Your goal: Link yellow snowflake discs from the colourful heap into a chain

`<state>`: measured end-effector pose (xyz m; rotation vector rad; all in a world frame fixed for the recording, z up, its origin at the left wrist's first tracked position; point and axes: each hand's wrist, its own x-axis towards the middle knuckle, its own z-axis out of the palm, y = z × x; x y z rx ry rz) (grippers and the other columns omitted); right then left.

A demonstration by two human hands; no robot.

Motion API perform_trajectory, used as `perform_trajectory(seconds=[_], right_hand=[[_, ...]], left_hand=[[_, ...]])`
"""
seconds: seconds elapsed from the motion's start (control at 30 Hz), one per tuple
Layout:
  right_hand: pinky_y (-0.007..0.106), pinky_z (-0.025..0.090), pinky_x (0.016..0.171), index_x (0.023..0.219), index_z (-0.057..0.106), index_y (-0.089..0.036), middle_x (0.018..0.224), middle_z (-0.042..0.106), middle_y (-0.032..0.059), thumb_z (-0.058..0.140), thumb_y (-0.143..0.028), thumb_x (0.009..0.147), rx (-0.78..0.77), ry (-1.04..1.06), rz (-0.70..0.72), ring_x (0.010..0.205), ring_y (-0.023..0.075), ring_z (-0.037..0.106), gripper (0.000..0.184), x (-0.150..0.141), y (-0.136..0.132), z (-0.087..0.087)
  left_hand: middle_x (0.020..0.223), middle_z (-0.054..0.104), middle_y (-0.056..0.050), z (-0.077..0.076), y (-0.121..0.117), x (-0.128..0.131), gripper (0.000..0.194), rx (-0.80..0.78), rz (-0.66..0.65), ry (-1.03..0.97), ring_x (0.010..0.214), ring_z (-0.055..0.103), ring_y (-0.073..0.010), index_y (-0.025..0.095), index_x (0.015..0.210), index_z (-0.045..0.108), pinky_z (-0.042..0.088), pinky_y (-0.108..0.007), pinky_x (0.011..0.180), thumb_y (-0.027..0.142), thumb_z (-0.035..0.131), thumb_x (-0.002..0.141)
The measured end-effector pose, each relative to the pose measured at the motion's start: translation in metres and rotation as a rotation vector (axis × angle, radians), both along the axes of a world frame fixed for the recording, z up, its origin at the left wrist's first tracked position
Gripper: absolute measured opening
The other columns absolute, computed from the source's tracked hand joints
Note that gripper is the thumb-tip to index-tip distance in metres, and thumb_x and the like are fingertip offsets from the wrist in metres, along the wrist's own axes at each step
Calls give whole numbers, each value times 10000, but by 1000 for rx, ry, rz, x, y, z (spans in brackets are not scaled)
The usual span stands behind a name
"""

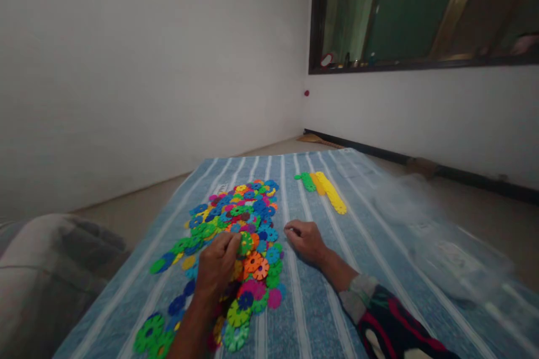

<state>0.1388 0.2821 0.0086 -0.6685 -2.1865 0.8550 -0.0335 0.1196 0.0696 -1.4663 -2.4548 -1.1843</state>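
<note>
A heap of bright plastic snowflake discs (236,224) in many colours lies on a blue striped cloth (370,247). My left hand (217,266) rests over the heap with its fingers pinched on a green disc (245,243). To the right of the heap, my right hand (305,240) sits on the cloth with its fingers curled under; nothing shows in them. Farther back lies a joined row of yellow discs (332,193) with an orange and a green piece (307,181) beside it.
A clear plastic bag (425,224) lies on the cloth's right side. A grey bundle of fabric (46,269) sits at the left edge. White walls meet in the far corner, and a dark-framed window (421,11) is on the right wall.
</note>
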Motion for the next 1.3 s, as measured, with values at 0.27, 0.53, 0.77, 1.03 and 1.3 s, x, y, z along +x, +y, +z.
perform_trajectory(seconds=[0.27, 0.53, 0.77, 1.03, 1.3], right_hand=[[217, 348, 475, 799, 687, -185, 537, 520, -56, 676, -464, 742, -587, 142, 422, 475, 88, 453, 284, -18, -30, 5], [225, 415, 442, 803, 649, -171, 501, 552, -53, 695, -537, 686, -783, 151, 384, 425, 98, 505, 387, -21, -20, 9], [188, 433, 534, 749, 686, -150, 568, 612, -21, 525, -207, 829, -188, -236, 27, 513, 91, 564, 189, -5, 63, 44], [212, 376, 635, 819, 757, -145, 798, 728, 62, 526, -151, 835, 85, -483, -245, 744, 142, 637, 232, 11, 165, 61], [205, 364, 671, 903, 772, -151, 992, 748, 86, 535, -187, 852, 186, -675, -266, 913, 157, 649, 245, 2, 185, 58]], left_hand=[[678, 673, -7, -8, 18, 35, 359, 8, -199, -133, 654, 614, -163, 227, 680, 651, 486, -260, 658, 466, 441, 848], [737, 708, -17, -13, 19, 34, 376, 23, -251, -103, 703, 653, -171, 234, 688, 659, 513, -264, 681, 470, 434, 877], [836, 744, -35, -22, 18, 29, 306, 93, -227, -57, 777, 688, -191, 237, 814, 693, 542, -285, 732, 474, 504, 853], [724, 711, -29, -23, 15, 24, 296, 39, -232, 7, 664, 663, -162, 236, 726, 674, 521, -261, 657, 412, 483, 868], [758, 734, -33, -29, 14, 20, 288, 85, -231, 50, 701, 688, -161, 226, 765, 702, 536, -247, 687, 400, 496, 868]])
